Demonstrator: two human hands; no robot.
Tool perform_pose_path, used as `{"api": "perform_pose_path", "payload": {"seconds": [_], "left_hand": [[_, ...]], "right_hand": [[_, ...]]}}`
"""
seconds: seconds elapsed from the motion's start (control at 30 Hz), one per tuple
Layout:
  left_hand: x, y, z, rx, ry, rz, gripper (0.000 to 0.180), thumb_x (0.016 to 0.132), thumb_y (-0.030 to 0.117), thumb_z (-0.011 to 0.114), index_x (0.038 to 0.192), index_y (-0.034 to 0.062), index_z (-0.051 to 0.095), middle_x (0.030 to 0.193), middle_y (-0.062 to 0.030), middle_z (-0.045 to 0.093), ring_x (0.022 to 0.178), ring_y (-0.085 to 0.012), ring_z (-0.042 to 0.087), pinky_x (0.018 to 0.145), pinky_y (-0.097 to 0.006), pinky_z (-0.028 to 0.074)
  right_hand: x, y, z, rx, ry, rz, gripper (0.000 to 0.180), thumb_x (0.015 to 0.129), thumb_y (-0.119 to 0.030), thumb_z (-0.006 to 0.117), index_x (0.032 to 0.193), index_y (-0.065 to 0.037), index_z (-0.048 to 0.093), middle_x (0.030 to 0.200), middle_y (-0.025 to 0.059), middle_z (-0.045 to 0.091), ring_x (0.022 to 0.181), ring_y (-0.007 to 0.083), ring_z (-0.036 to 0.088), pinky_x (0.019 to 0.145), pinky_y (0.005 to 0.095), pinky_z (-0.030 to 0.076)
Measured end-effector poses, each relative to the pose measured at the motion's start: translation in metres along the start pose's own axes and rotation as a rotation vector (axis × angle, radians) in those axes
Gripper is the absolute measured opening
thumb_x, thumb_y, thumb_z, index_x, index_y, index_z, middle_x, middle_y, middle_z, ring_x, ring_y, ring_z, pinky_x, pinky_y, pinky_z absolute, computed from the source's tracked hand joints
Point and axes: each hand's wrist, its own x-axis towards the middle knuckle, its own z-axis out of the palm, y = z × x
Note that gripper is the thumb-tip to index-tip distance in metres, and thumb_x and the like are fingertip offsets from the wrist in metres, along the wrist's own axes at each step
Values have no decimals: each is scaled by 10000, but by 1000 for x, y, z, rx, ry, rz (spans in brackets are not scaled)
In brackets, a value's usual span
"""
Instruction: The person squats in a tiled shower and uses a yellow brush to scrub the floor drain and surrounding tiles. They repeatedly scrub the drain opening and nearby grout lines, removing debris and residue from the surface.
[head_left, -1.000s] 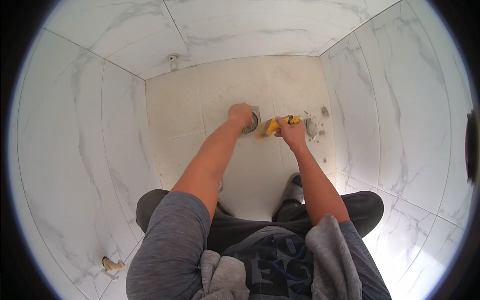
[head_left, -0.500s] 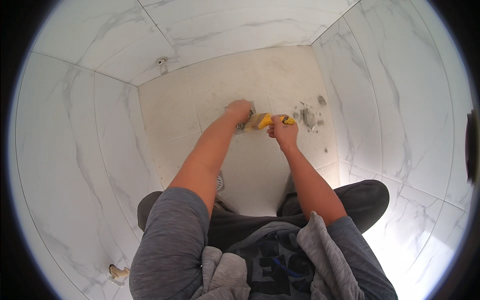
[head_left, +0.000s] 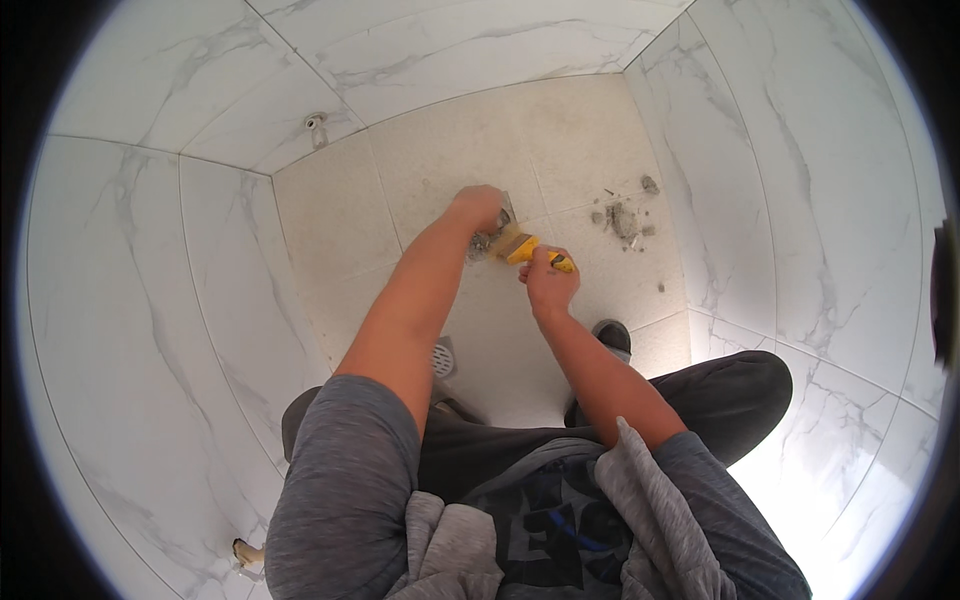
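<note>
- The right hand [head_left: 548,285] is wrapped tight around the yellow handle of a scraper [head_left: 528,250], a little above the middle of the frame.
- The scraper's flat metal blade points up and left, toward the left hand [head_left: 478,207]. The blade tip sits low at the floor [head_left: 450,150].
- The left hand is pressed down on the floor just above the blade. Its fingers are curled over something small and grey. I cannot tell if they pinch it or only rest on it.
- The scraper looks light and stiff. The handle seems easy to hold and not slippery. The blade edge is thin and may be sharp, so the handle is the safe place to hold.
- The grey bits [head_left: 625,215] lie in a loose pile to the right of the hands. They look like dry, crumbly lumps that would break up or scatter if pushed.
- Count: one scraper, two hands, one pile of bits with a few stray crumbs near it.
- One round drain [head_left: 443,357] sits in the floor, under the left arm.
- One small pipe end [head_left: 316,123] sticks out of the wall at upper left. One more small fitting [head_left: 245,553] shows at lower left.
- One dark shoe [head_left: 612,335] shows just right of the right arm.
</note>
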Motion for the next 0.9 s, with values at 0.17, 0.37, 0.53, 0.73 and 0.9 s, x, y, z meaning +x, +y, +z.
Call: {"api": "perform_pose_path", "payload": {"seconds": [0.17,0.37,0.53,0.73,0.9], "left_hand": [[8,2,-7,40,-49,20,404,720,233,866,1066,51,764,1121,-138,746,1042,-292,718,868,-401,588],[10,5,-9,54,-67,27,397,716,245,867,1044,45,767,1094,-141,751,1026,-292,720,867,-402,586],[10,5,-15,65,-124,31,409,707,236,875,1052,45,768,1091,-142,752,1031,-283,722,861,-395,588],[11,4,-14,51,-122,43,425,699,247,884,1041,25,766,1100,-160,748,1030,-298,722,862,-407,587],[11,3,-12,74,-94,54,429,698,248,886,1038,16,765,1095,-169,747,1041,-307,719,871,-410,586]], "right_hand": [[-27,-1,19,164,-27,189,167,919,-128,636,973,26,598,748,133,652,596,181,651,553,316,582],[-35,-8,-2,-38,-282,-42,174,943,-149,643,940,25,625,691,83,653,568,121,630,524,283,516],[-46,-2,20,1,-179,25,175,930,-155,672,937,20,656,710,79,669,589,110,620,560,281,504],[-47,2,22,-157,-323,-369,203,968,-177,672,972,26,666,713,56,663,633,107,642,570,262,509],[-25,-5,17,-98,-322,-144,191,949,-157,682,1010,24,682,743,55,669,643,105,640,581,258,513]]}}
